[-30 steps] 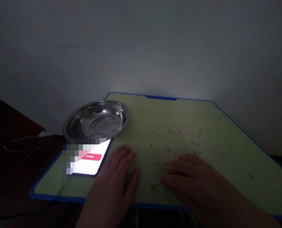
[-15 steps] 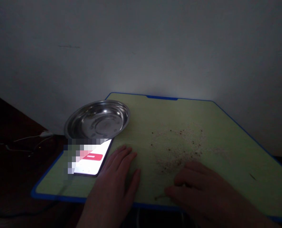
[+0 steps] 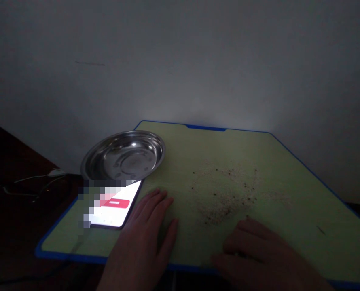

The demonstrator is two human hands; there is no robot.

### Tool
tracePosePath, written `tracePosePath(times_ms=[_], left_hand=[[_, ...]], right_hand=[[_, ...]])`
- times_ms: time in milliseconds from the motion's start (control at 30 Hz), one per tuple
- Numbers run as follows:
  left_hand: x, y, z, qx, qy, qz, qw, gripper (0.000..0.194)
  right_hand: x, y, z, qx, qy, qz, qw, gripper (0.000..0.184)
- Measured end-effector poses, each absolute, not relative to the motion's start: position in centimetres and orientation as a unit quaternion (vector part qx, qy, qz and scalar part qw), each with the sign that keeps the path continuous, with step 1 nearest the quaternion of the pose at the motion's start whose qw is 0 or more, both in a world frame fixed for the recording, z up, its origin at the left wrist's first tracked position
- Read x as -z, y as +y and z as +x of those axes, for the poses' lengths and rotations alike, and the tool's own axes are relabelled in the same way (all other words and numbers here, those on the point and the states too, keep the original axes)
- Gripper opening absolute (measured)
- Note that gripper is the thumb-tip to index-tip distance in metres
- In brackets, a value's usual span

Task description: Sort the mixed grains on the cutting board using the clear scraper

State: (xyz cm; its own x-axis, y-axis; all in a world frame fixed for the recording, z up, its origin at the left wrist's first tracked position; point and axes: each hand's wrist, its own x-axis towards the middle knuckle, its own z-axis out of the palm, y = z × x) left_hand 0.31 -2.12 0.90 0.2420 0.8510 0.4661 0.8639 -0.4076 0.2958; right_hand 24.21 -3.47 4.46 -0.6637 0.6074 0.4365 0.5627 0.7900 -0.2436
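Two bare hands rest at the near side of a pale green table (image 3: 180, 161) with a blue rim. The left hand (image 3: 146, 226) is open, palm down on the tabletop, its fingers pointing away from the person and its thumb spread toward the right. It lies just beside the right edge of a lit phone (image 3: 113, 212), whose white screen shows a red bar; part of that side of the view is covered by blurred squares. The right hand (image 3: 253, 250) is curled low over the near edge of the table, its fingers bent inward; it is dim and blurred, and whether it grips anything cannot be told. Just beyond its knuckles, a loose scatter of pale crumbs (image 3: 219, 206) mixed with dark specks spreads over the middle of the table, thickest at the near left and thinner toward the far side and the right. A small dark sliver (image 3: 321, 230) lies apart from them, farther to the right. Beyond the phone, a shiny round metal bowl (image 3: 134, 161) sits upright at the left side of the table. Behind everything stands a plain grey wall (image 3: 180, 60), and white cables (image 3: 31, 178) run through the dark area at the left.
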Motion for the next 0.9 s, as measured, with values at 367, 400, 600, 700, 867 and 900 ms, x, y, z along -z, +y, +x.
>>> tracePosePath(times_ms=[367,400,600,700,867,900], left_hand=[[-1.0,-2.0,0.0,0.279,-0.522,-0.803,0.067,0.032],[-1.0,-2.0,0.0,0.277,-0.52,-0.805,0.07,0.032],[-1.0,-1.9,0.3,0.275,-0.518,-0.807,0.071,0.031],[-0.9,-2.1,0.2,0.273,-0.519,-0.808,0.065,0.032],[-1.1,-2.1,0.1,0.268,-0.525,-0.806,0.058,0.032],[-1.1,-2.1,0.1,0.269,-0.526,-0.805,0.058,0.032]], right_hand=[[-4.9,-2.2,26.8,-0.092,-0.86,-0.424,0.268,0.02],[-4.7,-2.0,26.7,-0.092,-0.853,-0.433,0.278,0.02],[-4.1,-1.6,26.1,-0.114,-0.84,-0.44,0.297,0.021],[-4.5,-1.9,25.9,-0.127,-0.85,-0.422,0.29,0.02],[-4.9,-2.2,25.9,-0.122,-0.862,-0.405,0.28,0.021],[-4.9,-2.2,25.9,-0.118,-0.861,-0.409,0.278,0.021]])
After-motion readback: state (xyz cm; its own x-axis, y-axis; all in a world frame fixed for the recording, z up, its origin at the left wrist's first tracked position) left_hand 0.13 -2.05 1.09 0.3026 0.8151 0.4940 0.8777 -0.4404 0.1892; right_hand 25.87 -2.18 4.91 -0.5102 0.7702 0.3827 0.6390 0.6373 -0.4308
